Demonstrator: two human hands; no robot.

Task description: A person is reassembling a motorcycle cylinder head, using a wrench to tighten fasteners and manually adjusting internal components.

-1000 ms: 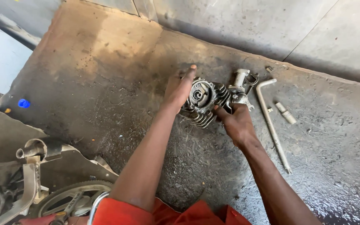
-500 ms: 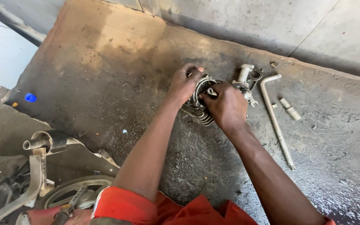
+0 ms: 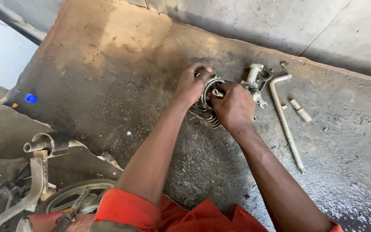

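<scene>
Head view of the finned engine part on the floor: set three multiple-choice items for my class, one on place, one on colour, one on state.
1. The long bent rod lies where from the finned engine part?
A. right
B. left
C. on top

2. The small cap at far left is
A. red
B. blue
C. green

3. The hands are
A. both on the part
B. both off it
C. one on the rod

Key: 1 A, the rod lies beyond the right hand. 2 B, it shows bright blue. 3 A, the left hand grips its rim, the right covers its face.

No packages, labels, signs or screens are showing anywhere in this view of the oily workshop floor.
</scene>
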